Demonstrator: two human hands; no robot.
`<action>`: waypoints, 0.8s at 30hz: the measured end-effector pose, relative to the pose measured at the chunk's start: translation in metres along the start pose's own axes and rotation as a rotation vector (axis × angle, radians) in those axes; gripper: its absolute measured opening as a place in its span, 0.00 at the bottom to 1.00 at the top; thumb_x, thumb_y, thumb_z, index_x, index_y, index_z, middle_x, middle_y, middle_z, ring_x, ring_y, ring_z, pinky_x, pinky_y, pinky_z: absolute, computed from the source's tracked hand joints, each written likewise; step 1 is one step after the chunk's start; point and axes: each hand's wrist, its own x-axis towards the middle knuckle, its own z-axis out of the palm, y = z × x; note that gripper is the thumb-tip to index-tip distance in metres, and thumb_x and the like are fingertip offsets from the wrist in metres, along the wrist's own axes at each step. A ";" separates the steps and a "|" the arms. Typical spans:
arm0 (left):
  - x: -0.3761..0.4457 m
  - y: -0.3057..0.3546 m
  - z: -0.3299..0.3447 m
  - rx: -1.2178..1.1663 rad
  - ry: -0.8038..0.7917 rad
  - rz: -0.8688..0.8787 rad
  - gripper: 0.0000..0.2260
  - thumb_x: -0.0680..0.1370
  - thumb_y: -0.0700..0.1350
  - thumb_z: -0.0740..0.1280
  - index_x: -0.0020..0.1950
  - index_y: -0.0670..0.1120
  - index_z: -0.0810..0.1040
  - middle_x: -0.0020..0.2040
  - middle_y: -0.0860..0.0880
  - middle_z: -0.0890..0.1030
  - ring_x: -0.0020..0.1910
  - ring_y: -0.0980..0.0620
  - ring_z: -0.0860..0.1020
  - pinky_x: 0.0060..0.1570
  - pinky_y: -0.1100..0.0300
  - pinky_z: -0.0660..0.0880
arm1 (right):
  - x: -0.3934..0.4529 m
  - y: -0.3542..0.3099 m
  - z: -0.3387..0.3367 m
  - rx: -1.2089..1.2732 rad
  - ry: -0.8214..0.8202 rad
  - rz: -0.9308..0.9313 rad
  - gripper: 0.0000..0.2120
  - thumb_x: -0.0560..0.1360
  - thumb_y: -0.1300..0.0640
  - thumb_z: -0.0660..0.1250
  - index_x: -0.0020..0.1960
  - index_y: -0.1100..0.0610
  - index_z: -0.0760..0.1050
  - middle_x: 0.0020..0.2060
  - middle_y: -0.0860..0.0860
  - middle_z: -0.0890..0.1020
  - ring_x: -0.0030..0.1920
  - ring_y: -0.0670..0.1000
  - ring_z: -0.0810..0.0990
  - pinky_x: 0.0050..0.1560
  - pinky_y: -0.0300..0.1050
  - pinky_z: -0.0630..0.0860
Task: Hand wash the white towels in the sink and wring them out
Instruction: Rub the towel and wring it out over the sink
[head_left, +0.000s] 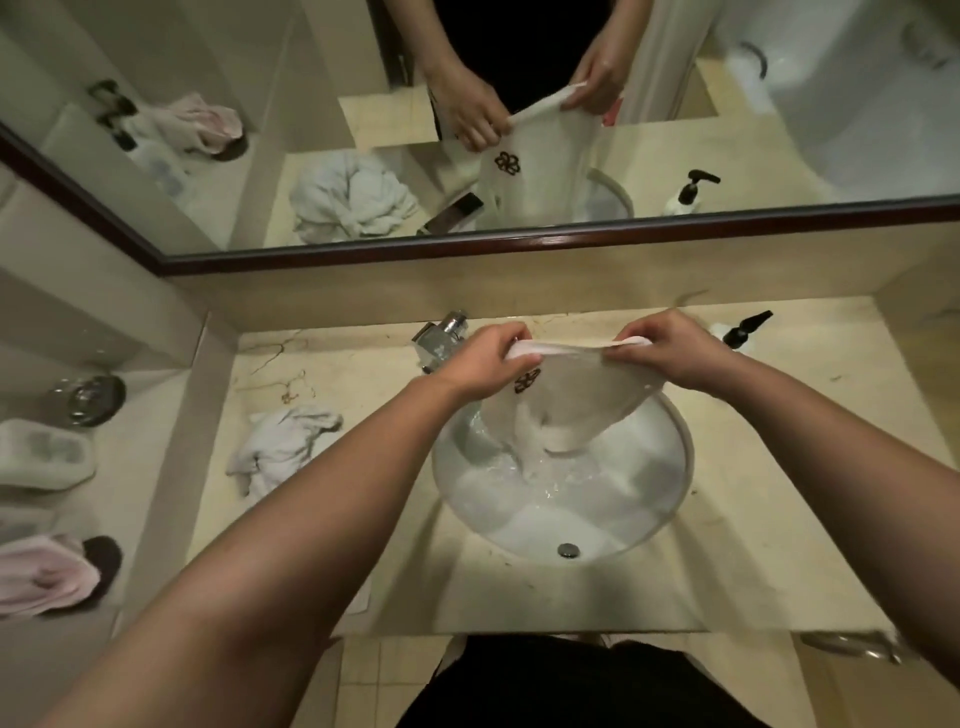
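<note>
A white towel (571, 400) with a dark flower emblem hangs stretched over the round white sink (670, 499). My left hand (483, 358) grips its upper left corner and my right hand (670, 348) pinches its upper right corner. The towel's lower end dips into the water in the basin. More white cloth lies under the water. A second crumpled white towel (283, 447) lies on the counter to the left of the sink.
A chrome tap (441, 338) stands behind the sink, partly hidden by my left hand. A pump bottle (743, 330) sits at the back right of the beige counter (753, 545). A mirror (467, 130) fills the wall. Slippers and a pink cloth (47, 577) lie on the left.
</note>
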 end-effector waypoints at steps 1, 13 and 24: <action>-0.001 0.007 -0.005 -0.010 0.000 -0.004 0.07 0.80 0.52 0.69 0.44 0.52 0.75 0.40 0.55 0.79 0.39 0.57 0.76 0.37 0.60 0.68 | 0.000 0.001 -0.003 0.012 0.009 -0.008 0.09 0.77 0.54 0.72 0.46 0.61 0.83 0.38 0.52 0.81 0.36 0.43 0.77 0.31 0.28 0.69; -0.005 0.022 0.014 0.306 -0.106 -0.118 0.12 0.76 0.47 0.69 0.36 0.53 0.68 0.35 0.53 0.73 0.37 0.49 0.74 0.34 0.55 0.67 | -0.002 0.001 -0.016 0.360 0.020 -0.089 0.08 0.77 0.56 0.71 0.46 0.61 0.83 0.34 0.50 0.83 0.31 0.42 0.80 0.32 0.35 0.75; -0.027 -0.027 0.069 0.208 -0.027 -0.377 0.04 0.80 0.47 0.67 0.46 0.50 0.76 0.43 0.48 0.80 0.43 0.45 0.80 0.40 0.58 0.71 | -0.001 0.026 -0.003 0.575 0.139 -0.028 0.13 0.78 0.52 0.71 0.47 0.64 0.82 0.36 0.55 0.82 0.35 0.51 0.79 0.37 0.44 0.75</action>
